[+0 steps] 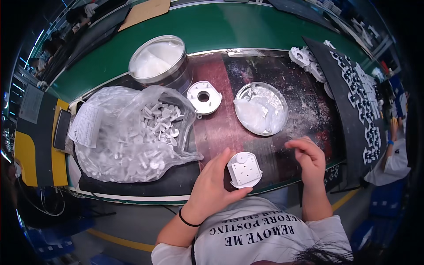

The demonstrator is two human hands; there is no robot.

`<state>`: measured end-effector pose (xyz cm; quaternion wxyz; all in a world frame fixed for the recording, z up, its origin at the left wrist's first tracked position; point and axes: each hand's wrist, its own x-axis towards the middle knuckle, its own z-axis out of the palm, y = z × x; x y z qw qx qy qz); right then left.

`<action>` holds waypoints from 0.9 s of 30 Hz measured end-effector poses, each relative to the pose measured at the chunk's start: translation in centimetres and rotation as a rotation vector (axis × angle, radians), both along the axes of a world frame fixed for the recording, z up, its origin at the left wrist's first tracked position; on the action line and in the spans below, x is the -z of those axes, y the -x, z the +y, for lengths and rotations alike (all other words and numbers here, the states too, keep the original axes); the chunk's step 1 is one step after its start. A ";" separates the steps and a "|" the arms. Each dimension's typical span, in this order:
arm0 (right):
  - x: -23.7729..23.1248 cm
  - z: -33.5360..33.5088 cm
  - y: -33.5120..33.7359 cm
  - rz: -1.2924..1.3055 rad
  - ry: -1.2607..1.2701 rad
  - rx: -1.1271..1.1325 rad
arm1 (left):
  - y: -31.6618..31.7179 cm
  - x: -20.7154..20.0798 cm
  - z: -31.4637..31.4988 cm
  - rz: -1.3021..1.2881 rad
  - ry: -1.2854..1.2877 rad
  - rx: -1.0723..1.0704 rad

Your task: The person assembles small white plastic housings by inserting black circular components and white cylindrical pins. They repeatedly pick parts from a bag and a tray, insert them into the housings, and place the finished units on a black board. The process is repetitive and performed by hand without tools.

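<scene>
A white plastic housing point(244, 169), rounded with a flat end and small holes and a disc on its face, is at the table's near edge. My left hand point(213, 183) grips it from the left, thumb along its near side and fingers along its far left side. To the right, apart from the housing, my right hand point(308, 155) is raised with curled fingers pressed together; whatever they may hold is hidden. Beyond the hands lies a round metal lid point(284, 106) smeared with whitish translucent grease point(254, 115). Another white housing point(212, 104) with a dark central hole lies left of the lid.
A clear plastic bag point(110, 154) of small white plastic parts point(160, 124) fills the table's left. Behind it stands a metal tin point(170, 79) with whitish contents. At right, a dark board point(342, 128) carries several small black-and-white parts, with white housings point(302, 58) beside it.
</scene>
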<state>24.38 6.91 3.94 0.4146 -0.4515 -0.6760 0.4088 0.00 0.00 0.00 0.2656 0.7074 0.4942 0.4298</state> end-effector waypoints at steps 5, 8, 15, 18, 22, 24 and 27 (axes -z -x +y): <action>2.8 -0.4 -3.0 -0.100 -0.223 0.108 | 0.7 -4.7 1.9 0.079 0.005 0.011; 3.2 -0.5 -3.6 -0.111 -0.228 0.146 | -0.2 -9.9 8.6 0.279 0.009 -0.011; 2.3 0.1 -3.5 -0.106 -0.328 0.095 | -0.1 -8.2 27.8 0.438 -0.004 -0.307; 2.0 0.2 -3.4 -0.060 -0.298 0.079 | 2.2 -4.8 32.0 0.310 0.013 -0.423; 2.5 0.2 -4.2 0.002 -0.267 0.082 | 2.8 -2.9 33.8 0.304 0.153 -0.435; 2.7 0.1 -4.3 0.020 -0.262 0.085 | 2.6 -4.9 32.8 0.350 0.220 -0.450; 2.8 0.0 -4.5 0.042 -0.257 0.087 | 2.1 -8.8 28.9 0.593 0.147 -0.294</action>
